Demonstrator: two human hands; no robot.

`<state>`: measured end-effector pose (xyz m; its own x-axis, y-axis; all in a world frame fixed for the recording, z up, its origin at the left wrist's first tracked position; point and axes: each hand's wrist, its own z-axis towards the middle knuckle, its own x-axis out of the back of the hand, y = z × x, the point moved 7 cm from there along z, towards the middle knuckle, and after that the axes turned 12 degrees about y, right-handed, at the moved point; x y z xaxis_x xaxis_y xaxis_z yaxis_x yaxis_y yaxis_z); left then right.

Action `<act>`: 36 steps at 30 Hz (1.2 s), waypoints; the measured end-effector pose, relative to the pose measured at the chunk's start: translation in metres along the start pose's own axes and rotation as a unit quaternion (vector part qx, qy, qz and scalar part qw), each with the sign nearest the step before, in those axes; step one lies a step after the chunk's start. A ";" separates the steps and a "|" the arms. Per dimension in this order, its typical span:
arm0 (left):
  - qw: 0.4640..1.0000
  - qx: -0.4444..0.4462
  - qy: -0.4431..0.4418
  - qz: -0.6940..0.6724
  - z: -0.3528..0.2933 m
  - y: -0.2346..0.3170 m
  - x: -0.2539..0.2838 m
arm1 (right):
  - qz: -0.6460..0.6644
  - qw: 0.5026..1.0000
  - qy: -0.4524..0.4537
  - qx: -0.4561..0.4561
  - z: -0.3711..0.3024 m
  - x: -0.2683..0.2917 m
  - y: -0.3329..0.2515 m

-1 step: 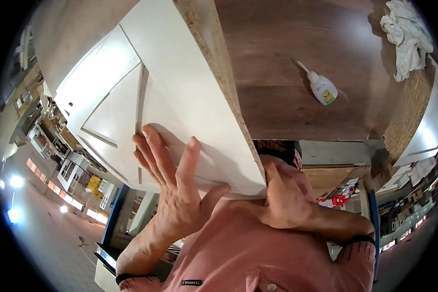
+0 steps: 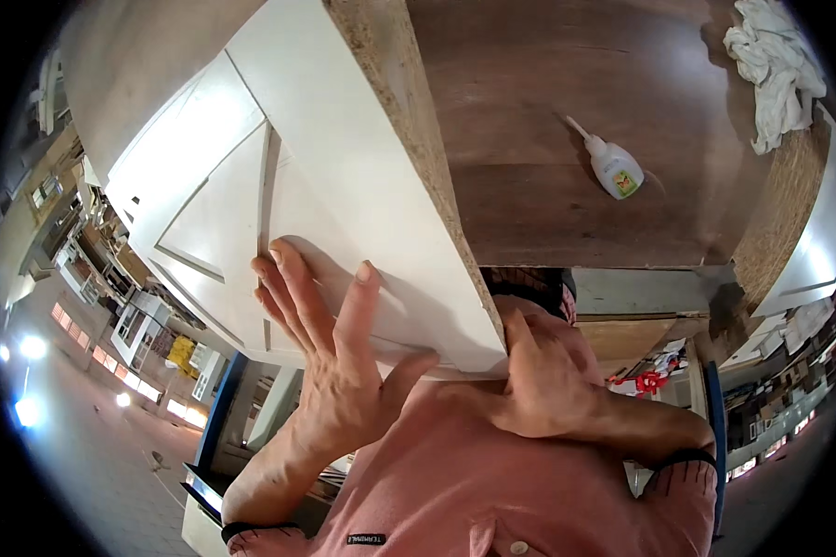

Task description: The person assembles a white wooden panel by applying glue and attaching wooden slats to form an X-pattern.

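A white panel point(image 2: 362, 167) with thin moulding strips and a raw chipboard edge stretches from the upper left toward my body. My left hand point(image 2: 330, 348) rests on its white face, fingers spread and pointing away from me. At the panel's near right corner, my right hand point(image 2: 553, 385) is closed against the chipboard edge. Its fingertips are partly hidden there, and it appears to grip the corner.
Right of the panel is a brown wooden tabletop point(image 2: 548, 213). On it lie a small white squeeze bottle point(image 2: 615, 169) with a thin nozzle and, at the far right, a crumpled white cloth point(image 2: 776, 79). A second chipboard-edged panel point(image 2: 790, 213) stands at the right.
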<state>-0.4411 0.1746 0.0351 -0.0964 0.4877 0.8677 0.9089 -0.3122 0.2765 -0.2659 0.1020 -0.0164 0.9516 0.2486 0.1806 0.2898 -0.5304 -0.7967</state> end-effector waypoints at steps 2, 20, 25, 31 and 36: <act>1.000 0.002 -0.003 0.004 -0.001 0.001 0.001 | 0.007 1.000 0.003 -0.012 0.001 0.000 0.000; 0.996 0.026 -0.003 -0.087 -0.004 0.000 -0.002 | 0.117 0.986 -0.025 -0.112 -0.001 -0.017 0.002; 0.996 0.005 -0.041 -0.083 -0.005 -0.001 -0.002 | 0.151 0.968 0.031 -0.199 -0.012 -0.023 0.011; 0.993 0.003 -0.065 -0.096 -0.007 -0.001 -0.004 | 0.151 0.979 0.046 -0.128 -0.010 -0.019 0.005; 0.995 -0.002 -0.040 -0.090 -0.008 -0.001 -0.004 | 0.141 0.976 0.045 -0.157 -0.012 -0.021 0.008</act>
<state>-0.4452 0.1665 0.0345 -0.2248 0.5985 0.7689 0.8780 -0.2178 0.4263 -0.2821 0.0823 -0.0198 0.9991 -0.0074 0.0411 0.0191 -0.7937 -0.6080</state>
